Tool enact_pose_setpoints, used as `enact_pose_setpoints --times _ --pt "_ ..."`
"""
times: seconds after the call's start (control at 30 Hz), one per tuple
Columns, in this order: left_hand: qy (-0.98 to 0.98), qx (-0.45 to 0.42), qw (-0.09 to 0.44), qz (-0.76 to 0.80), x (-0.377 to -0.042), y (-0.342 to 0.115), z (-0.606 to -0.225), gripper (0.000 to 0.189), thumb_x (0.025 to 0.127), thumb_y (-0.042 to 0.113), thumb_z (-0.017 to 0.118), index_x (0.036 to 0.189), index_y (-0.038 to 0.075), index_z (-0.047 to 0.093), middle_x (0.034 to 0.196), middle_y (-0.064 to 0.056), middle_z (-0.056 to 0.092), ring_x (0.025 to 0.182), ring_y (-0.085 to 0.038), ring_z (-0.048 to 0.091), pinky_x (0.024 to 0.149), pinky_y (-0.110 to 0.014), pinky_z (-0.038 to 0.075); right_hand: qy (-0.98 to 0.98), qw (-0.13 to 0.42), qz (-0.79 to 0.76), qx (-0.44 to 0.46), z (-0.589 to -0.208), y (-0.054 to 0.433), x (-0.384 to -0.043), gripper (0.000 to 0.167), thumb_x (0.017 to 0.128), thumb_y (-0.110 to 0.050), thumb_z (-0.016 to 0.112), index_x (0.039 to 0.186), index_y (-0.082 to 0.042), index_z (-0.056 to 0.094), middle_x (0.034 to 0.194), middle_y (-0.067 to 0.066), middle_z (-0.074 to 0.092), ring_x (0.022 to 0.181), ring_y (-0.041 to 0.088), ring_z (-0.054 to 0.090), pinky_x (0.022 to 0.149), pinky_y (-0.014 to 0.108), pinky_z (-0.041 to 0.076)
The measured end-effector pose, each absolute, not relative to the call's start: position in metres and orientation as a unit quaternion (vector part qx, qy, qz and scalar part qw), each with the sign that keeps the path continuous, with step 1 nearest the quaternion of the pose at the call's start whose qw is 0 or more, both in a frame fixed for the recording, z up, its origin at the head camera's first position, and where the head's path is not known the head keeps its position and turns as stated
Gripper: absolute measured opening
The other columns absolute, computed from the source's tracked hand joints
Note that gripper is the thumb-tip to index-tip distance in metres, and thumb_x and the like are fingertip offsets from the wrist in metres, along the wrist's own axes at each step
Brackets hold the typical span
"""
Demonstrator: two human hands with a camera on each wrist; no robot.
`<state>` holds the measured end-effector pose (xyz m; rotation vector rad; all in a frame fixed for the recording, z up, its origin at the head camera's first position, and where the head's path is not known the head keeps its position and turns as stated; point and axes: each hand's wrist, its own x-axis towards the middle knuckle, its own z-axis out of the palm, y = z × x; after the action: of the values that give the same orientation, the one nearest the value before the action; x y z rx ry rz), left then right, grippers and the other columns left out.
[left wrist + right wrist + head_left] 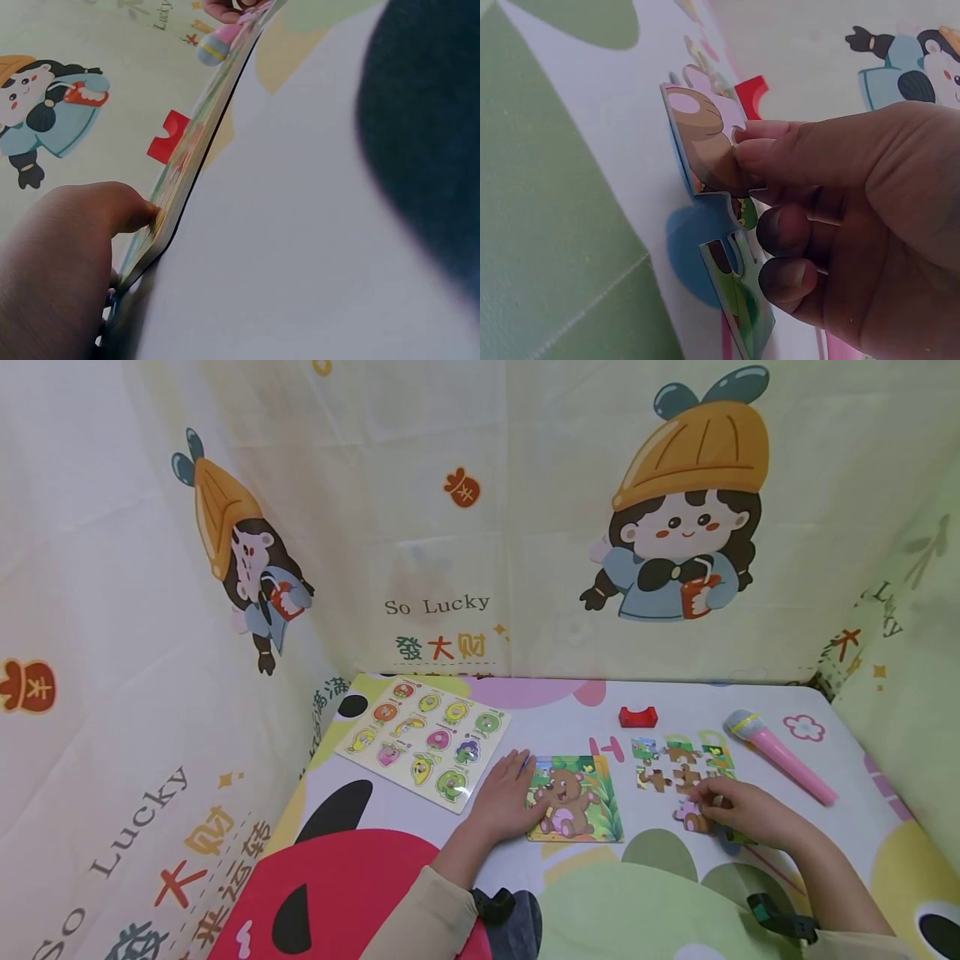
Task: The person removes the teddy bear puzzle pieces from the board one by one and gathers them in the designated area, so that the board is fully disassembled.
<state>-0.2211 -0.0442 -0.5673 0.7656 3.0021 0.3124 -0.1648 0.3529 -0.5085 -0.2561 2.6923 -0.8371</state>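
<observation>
My left hand (506,797) lies along the left side of a bear picture board (573,802), its fingers stretched forward and the thumb resting on the board. In the left wrist view that thumb (124,210) touches the board's top near a corner. With thumb and fingertips my right hand (738,810) pinches the edge of a brown and pink puzzle piece (712,150). A green puzzle piece (742,300) lies just beside it, under the curled lower fingers. Further loose bear puzzle pieces (684,752) are laid out in rows beyond the right hand.
A fruit and vegetable picture board (408,727) lies at the back left. Behind the loose pieces stands a small red block (637,717) with a notch. A pink toy microphone (787,760) lies to the right. Printed curtains enclose the table's back and sides.
</observation>
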Motion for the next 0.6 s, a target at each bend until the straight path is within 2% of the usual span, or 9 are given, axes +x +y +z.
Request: enact_pose_setpoints --times 0.37,0.6 --pt "0.965 0.240 0.019 0.105 -0.221 -0.043 -0.567 0.078 0.096 0.061 0.038 0.157 0.015 0.027 0.165 -0.002 0.023 0.155 -0.022 0.014 0.126 -0.038 0.016 0.941 0.148 -0.288 -0.095 -0.506 0.349 -0.166 0.019 0.094 -0.019 0.066 0.112 -0.012 0.066 0.097 0.000 0.061 0.083 0.014 0.051 0.066 0.024 0.045" --pt "0.965 0.242 0.012 0.102 -0.221 -0.043 -0.567 0.077 0.096 0.059 0.039 0.157 0.014 0.028 0.164 -0.003 0.025 0.154 -0.022 0.016 0.126 -0.038 0.017 0.941 0.151 -0.283 -0.104 -0.499 0.334 -0.172 0.021 0.094 -0.025 0.067 0.111 -0.013 0.065 0.099 0.000 0.062 0.085 0.015 0.052 0.069 0.026 0.046"
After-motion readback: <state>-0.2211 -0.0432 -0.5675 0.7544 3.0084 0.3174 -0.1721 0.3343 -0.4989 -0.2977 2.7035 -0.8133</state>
